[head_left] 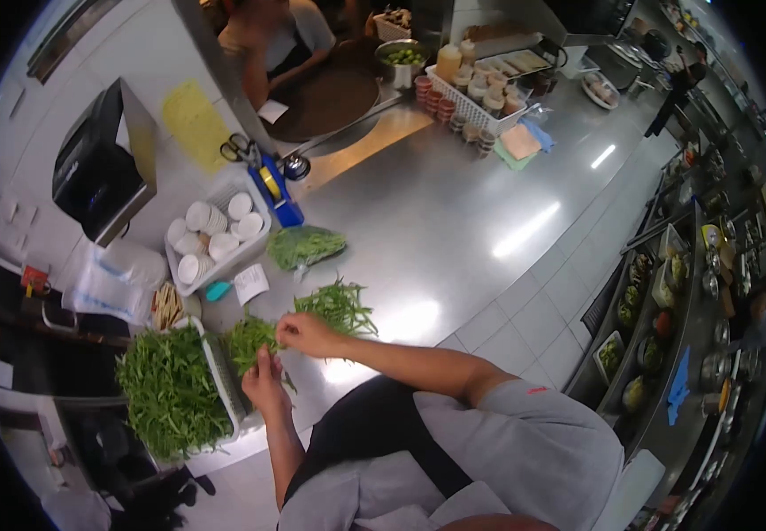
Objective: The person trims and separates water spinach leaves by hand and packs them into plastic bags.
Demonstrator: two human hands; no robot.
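Note:
My left hand [264, 385] is closed, thumb up, around stems of leafy greens. Just above it, my right hand [305, 334] pinches at the same greens, its fingertips close to the left thumb. A small heap of leafy greens [248, 341] lies on the counter beside both hands and is partly hidden by them. Beyond my right hand lies a loose bunch of long-leaved greens [339, 303]. To the left of my hands, a white plastic basket [217, 376] is piled high with the same kind of greens. A clear bag of greens [305, 248] rests farther back.
A tray of small white cups [259, 239], a paper slip [251, 283] and a blue tape dispenser [279, 190] stand behind. Sauce bottles and tubs fill a white basket [471, 111] at the back. Another person [303, 44] is beyond the pass-through opening.

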